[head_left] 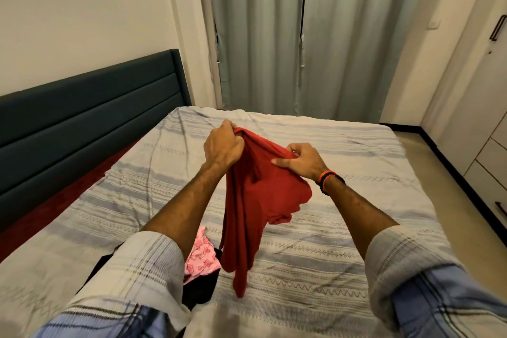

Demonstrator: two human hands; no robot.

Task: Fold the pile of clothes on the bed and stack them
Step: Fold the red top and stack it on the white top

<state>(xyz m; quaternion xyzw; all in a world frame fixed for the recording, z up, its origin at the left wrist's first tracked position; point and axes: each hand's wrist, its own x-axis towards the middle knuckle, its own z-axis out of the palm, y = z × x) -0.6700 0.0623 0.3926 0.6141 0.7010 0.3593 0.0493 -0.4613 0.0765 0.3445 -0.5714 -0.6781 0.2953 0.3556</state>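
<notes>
A dark red garment (255, 208) hangs in the air above the bed (343, 228). My left hand (223, 148) grips its top edge on the left. My right hand (297, 160) pinches the bunched top on the right, thumb pressed on the cloth. The garment droops down to a narrow end near the bed's front. Under my left forearm lies a pink patterned garment (201, 256) on top of a black garment (200, 287), both partly hidden by my sleeve.
The bed has a grey striped cover and a dark blue headboard (90, 118) on the left. Grey curtains (301, 35) hang beyond the bed. Wardrobe doors and drawers (491, 123) stand along the right, with a strip of floor (428, 162) between them and the bed.
</notes>
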